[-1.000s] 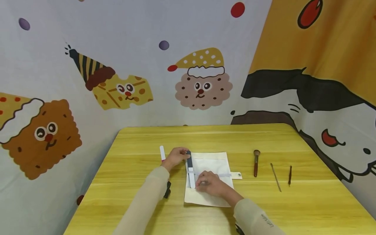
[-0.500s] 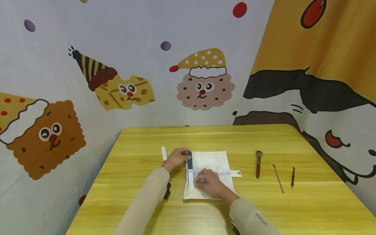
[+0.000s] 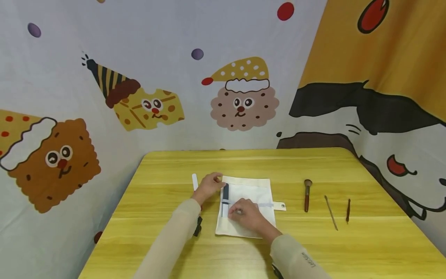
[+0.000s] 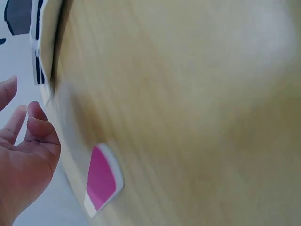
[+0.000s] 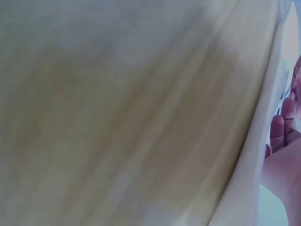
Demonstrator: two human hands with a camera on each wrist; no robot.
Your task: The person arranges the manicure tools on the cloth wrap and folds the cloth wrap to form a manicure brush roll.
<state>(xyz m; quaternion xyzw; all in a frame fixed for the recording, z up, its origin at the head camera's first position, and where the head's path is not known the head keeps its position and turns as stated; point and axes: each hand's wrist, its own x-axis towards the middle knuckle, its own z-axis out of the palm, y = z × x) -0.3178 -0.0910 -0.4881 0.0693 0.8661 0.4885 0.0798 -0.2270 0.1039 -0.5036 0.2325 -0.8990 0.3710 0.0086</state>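
Dark-and-white nail file point(image 3: 225, 192) lay under strap point(image 3: 266, 204), left side of fabric pouch point(image 3: 256, 189), long axis near-to-far — left hand point(image 3: 208, 186) loose, empty, by its far end; right hand point(image 3: 246, 213) beside its near end — couldn't tell grip.

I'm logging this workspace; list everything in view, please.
Fabric pouch: one, cream, table's middle
Band: one, greyish, across pouch
Snap tab: one, cream, pouch's right edge
Dark strip: one, navy and white, on pouch
Pink strip: one, pink and white, left of pouch
Brush: one, brown, right of pouch
Thin tool: one, grey, right of brush
Short tool: one, dark brown, rightmost
Table: one, yellow, underneath
Backdrop: count unclear, multicoloured, behind
Wrist gear: two, black, by sleeves
Sleeves: two, beige, both arms
Left grip: one, bare, pouch's top left
Right grip: one, bare, over pouch
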